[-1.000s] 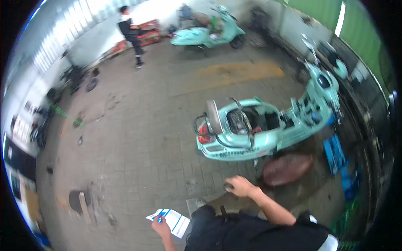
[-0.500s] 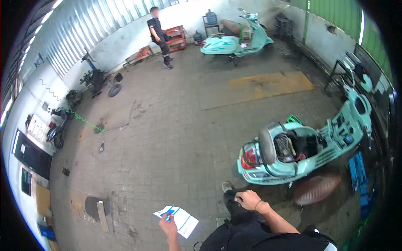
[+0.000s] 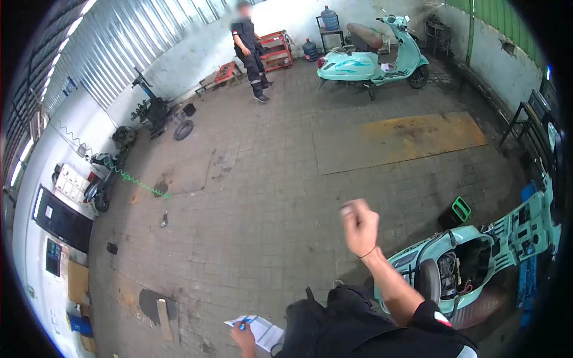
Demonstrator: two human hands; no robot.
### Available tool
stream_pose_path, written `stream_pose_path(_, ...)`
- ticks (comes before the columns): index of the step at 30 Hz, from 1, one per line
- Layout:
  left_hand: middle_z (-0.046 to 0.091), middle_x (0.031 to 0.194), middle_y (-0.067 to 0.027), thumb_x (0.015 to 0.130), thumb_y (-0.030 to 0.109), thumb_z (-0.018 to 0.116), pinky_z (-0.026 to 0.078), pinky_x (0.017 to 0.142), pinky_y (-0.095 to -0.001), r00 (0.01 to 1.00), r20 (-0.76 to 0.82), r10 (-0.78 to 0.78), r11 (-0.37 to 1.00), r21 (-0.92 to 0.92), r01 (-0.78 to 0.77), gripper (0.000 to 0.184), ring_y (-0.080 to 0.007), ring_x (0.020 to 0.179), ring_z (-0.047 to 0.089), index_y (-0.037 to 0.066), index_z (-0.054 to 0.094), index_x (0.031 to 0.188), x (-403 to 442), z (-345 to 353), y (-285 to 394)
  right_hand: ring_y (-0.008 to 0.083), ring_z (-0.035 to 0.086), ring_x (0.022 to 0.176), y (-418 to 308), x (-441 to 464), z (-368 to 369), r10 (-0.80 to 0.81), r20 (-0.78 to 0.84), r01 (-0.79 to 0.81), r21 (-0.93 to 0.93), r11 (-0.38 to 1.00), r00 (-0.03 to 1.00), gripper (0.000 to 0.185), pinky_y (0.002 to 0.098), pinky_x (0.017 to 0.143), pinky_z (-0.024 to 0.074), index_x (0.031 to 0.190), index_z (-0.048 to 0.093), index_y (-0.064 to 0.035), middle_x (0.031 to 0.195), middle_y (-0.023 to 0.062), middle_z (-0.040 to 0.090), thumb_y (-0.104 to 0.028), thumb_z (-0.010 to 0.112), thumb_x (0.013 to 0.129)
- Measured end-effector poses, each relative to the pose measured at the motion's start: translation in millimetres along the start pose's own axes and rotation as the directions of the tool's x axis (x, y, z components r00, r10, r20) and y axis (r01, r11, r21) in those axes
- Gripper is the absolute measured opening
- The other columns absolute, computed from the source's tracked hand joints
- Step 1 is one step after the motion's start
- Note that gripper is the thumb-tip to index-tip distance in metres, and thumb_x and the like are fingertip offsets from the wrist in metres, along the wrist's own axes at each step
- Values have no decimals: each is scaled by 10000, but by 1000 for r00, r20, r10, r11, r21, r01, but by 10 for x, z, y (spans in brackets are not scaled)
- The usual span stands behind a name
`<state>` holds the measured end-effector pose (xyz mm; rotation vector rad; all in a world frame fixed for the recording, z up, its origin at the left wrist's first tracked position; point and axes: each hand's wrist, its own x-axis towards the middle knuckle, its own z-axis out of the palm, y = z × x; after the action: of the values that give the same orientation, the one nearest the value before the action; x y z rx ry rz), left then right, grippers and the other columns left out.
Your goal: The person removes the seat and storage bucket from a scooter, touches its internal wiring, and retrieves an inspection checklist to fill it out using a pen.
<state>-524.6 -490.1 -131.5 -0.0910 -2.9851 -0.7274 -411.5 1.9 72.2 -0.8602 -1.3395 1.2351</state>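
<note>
My left hand (image 3: 243, 338), low in the view, grips a white and blue paper (image 3: 262, 332) at its upper left edge, with something blue at the fingertips. My right hand (image 3: 360, 228) is raised out in front over the floor, its fingers curled; what it holds, if anything, cannot be made out. A thin dark band circles the right wrist. Beside my right forearm stands a mint green scooter (image 3: 412, 258) with its seat off and the compartment open. A dark red seat (image 3: 482, 308) lies on the floor behind it, partly hidden.
A person (image 3: 247, 50) stands at the back beside a red rack (image 3: 277, 51). Another mint scooter (image 3: 352, 67) is parked at the back right. A rusty metal plate (image 3: 418, 138) lies on the floor. A black and green container (image 3: 456, 211) sits near the scooter. A green coiled hose (image 3: 134, 178) hangs left.
The view has swung right, so the near scooter sits further toward the lower right edge. My right hand has risen and reached forward. My left hand still has the paper, now lower in view.
</note>
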Motion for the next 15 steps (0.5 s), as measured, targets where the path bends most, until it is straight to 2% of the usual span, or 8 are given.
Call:
stream_pose_path(1,734,900,-248,768,84,787,531,818,-483,1000,19,22,1000,-22,-21,201,-406,882,706,-31,761,930,193,40,167,125,474,551,-128,198,65,-397,274,430,-70,900,876,77,296,533,396,849,614,-19,643,61,494,-57,625,915)
stream_pose_path(2,732,901,-252,771,79,784,531,818,-480,998,32,53,998,-45,-51,197,-408,880,706,-35,760,930,421,85,333,152,488,512,-240,388,133,-659,525,779,-10,628,538,60,311,517,404,869,627,-31,631,78,508,-43,616,927)
stream_pose_path(3,729,897,-254,780,70,770,529,816,-472,994,74,77,993,-99,-69,178,-409,881,706,-39,757,920,617,152,517,239,549,485,-325,575,173,-633,423,708,-31,705,649,50,332,508,440,902,648,-49,635,122,551,-8,619,897)
stream_pose_path(4,729,900,-254,782,80,777,529,814,-466,985,81,154,981,-131,-142,183,-411,882,706,-27,756,928,813,234,714,256,565,493,-481,690,199,-411,278,466,-173,868,868,70,352,503,452,912,650,-50,608,116,551,0,635,865)
stream_pose_path(6,728,872,-240,800,103,768,537,790,-493,967,137,216,969,-151,-195,169,-430,854,704,-8,757,926,1165,448,1173,278,577,506,-385,891,235,-426,289,496,-240,834,857,49,394,519,470,899,645,-32,589,120,543,-17,646,853)
stream_pose_path(8,731,888,-233,815,119,765,544,794,-483,934,187,304,944,-194,-268,164,-419,857,707,15,761,941,1544,823,1416,330,599,544,-111,961,118,-402,610,686,-345,641,682,36,418,549,484,886,638,-22,618,150,571,-42,650,859)
stream_pose_path(10,734,918,-219,831,158,761,546,801,-479,880,290,377,925,-168,-341,163,-410,877,708,68,768,967,1890,1079,1772,389,624,617,433,909,58,-180,519,437,-430,790,836,49,456,593,499,885,643,-37,667,190,610,-62,661,847)
stream_pose_path(15,738,933,-205,839,204,757,545,812,-479,807,392,442,897,-211,-389,186,-409,891,704,98,776,990,2746,1758,2551,446,656,759,2196,197,-666,282,246,78,-864,497,927,181,544,702,529,788,661,-26,759,212,676,-204,678,815)
